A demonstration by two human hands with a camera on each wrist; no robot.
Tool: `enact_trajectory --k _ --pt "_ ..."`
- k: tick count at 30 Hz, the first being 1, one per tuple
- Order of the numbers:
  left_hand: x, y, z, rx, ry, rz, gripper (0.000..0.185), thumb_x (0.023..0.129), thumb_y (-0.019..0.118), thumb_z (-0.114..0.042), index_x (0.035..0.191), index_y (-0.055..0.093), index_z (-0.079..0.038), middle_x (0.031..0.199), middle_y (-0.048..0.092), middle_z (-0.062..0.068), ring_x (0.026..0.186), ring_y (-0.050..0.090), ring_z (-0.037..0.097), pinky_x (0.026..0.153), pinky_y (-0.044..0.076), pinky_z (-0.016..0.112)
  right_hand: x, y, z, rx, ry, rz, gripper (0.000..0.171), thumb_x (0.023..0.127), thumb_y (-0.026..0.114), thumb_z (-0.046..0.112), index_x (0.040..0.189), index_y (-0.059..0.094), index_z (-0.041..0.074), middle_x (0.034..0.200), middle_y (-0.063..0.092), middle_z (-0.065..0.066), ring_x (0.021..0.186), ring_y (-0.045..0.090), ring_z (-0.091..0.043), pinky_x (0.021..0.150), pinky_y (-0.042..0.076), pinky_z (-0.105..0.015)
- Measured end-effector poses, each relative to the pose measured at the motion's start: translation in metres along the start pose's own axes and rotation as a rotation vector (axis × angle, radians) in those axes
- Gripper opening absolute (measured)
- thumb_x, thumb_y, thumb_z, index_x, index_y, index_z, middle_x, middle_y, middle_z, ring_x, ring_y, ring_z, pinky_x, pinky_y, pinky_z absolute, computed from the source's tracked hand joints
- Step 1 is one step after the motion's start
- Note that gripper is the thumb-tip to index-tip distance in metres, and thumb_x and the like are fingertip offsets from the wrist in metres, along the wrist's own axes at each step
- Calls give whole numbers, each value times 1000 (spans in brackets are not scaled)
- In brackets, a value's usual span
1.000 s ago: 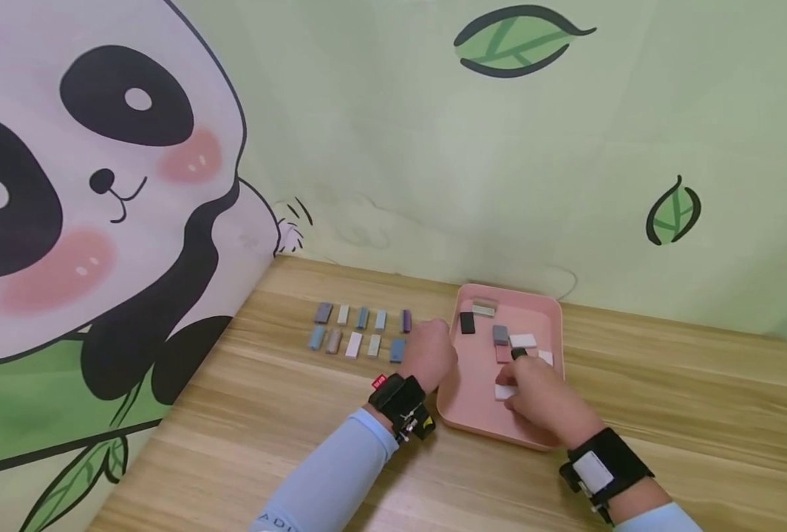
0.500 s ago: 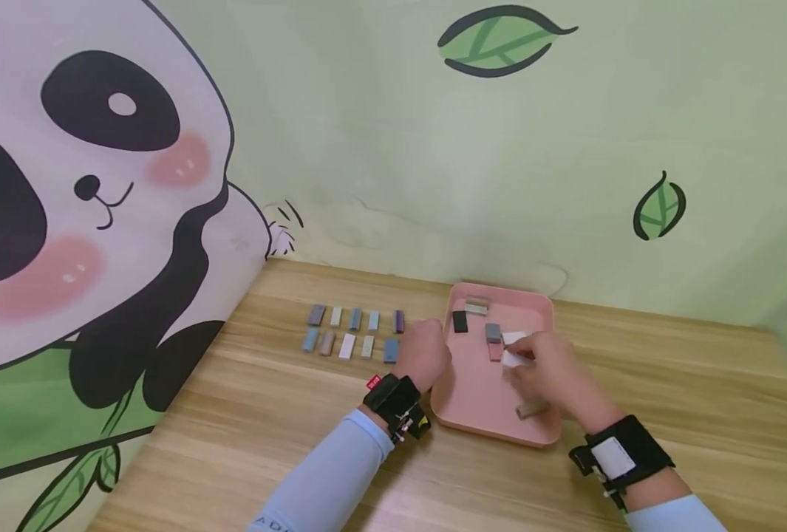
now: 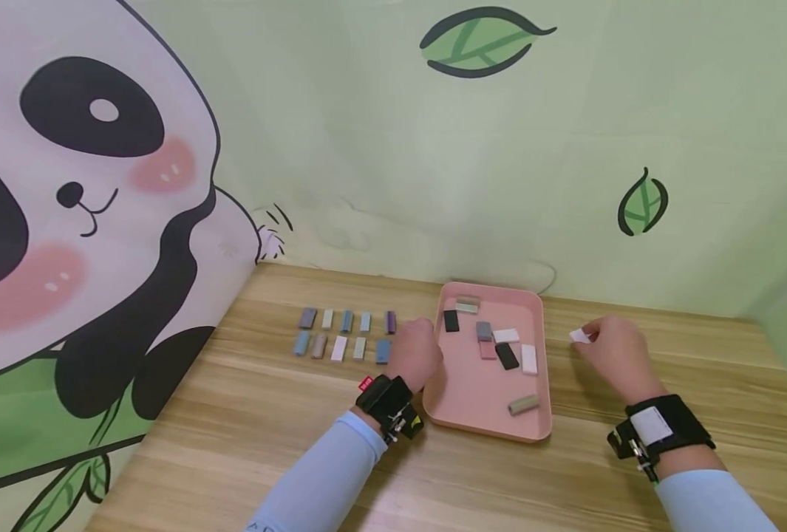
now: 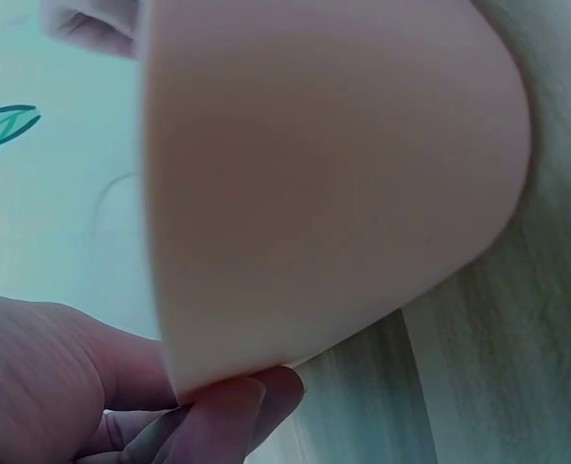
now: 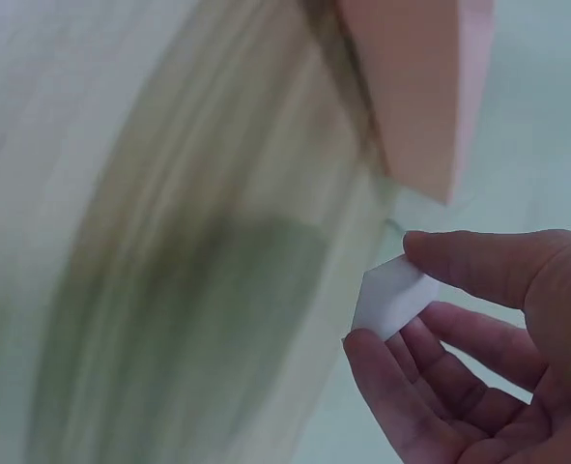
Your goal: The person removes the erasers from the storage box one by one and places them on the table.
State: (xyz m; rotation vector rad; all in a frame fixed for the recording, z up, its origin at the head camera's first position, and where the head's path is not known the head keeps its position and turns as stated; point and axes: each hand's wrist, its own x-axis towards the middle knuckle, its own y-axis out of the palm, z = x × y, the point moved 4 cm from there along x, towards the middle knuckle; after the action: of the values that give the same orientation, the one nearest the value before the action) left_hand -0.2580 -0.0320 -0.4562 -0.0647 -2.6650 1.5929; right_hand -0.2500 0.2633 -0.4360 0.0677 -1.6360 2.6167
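Just clear of the pink round-cornered tray, the right hand pinches a small white angular block above the wood-grain surface, leaving one fewer inside; the left hand grips the tray's rim.

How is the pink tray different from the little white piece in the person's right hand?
Size: the tray is big enough to hold several small blocks, while the white piece is small enough to pinch. Shape: the tray has rounded corners; the white piece looks sharp-cornered. Handling: the left hand grips the tray's edge; the right hand pinches the white piece. Both are held by one hand.
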Motion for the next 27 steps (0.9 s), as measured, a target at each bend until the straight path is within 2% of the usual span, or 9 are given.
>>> enact_trajectory --k 7,16,20,27 --pt "1 0 1 14 7 2 6 81 61 -3 80 67 -6 70 62 4 55 53 14 44 39 24 -4 3 -11 4 58 0 36 79 67 23 91 67 -11 83 67 -24 70 61 -29 58 47 -37" --pt "0 4 0 18 -9 21 5 82 63 -6 84 67 -6 71 63 3 55 54 13 45 40 23 -7 13 -21 4 147 74 37 81 66 24 92 64 -11 80 65 -21 66 57 -26 54 45 -31" --pt "0 4 -3 19 3 28 6 82 62 -5 85 67 -6 71 63 3 55 53 13 45 40 23 -9 16 -26 -5 180 93 40 81 67 26 94 64 -12 84 64 -24 68 56 -27 54 44 -31" --pt "-1 0 -1 32 6 -2 5 81 62 -4 83 67 -5 73 63 4 55 53 13 45 40 23 -5 23 -27 -2 200 88 41 80 68 27 96 64 -10 92 63 -27 73 56 -30 57 45 -33"
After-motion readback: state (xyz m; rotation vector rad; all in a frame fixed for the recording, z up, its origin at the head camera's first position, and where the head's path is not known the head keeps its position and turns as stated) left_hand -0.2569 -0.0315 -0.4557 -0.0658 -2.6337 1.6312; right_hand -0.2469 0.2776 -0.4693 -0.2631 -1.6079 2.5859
